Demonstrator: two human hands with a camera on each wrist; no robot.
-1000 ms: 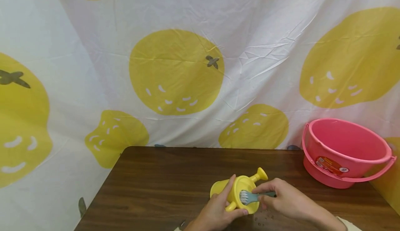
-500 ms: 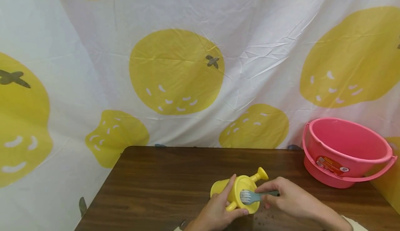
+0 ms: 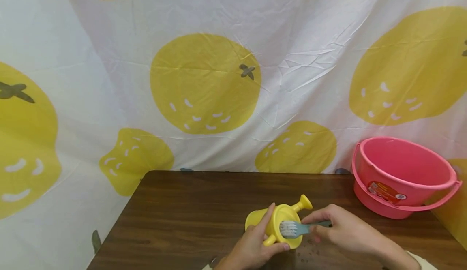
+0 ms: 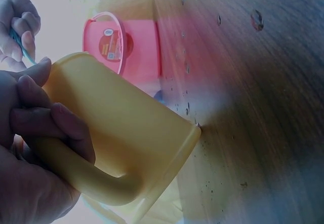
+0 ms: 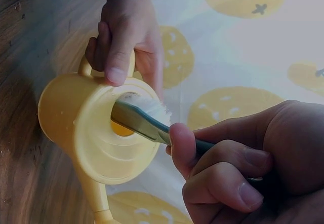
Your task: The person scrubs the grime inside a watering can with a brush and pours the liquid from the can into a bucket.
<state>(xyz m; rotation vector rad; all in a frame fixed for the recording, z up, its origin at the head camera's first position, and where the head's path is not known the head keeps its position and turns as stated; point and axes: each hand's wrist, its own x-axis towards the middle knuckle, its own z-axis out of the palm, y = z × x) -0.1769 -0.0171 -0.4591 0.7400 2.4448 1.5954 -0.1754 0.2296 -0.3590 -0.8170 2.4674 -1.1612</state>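
Observation:
A yellow toy watering can (image 3: 260, 218) is tilted over the table, its top opening facing right and its spout pointing to the upper right. My left hand (image 3: 251, 243) grips it, with fingers wrapped round its handle (image 4: 91, 176) in the left wrist view. My right hand (image 3: 344, 229) pinches the dark handle of a grey-blue brush (image 3: 300, 229). The brush's white bristles (image 5: 144, 107) sit at the can's round opening in the right wrist view, with part of the head inside the rim. The can's lower edge meets the tabletop in the left wrist view.
A pink bucket (image 3: 381, 197) with a red label and its handle down stands at the right back of the brown wooden table (image 3: 175, 217). Water drops (image 3: 308, 253) dot the tabletop near the can. A white curtain (image 3: 219, 152) with yellow fruit prints hangs behind.
My right hand has drawn the brush slightly to the right, so more of its bristles show at the opening. My left hand and the watering can have stayed nearly in place.

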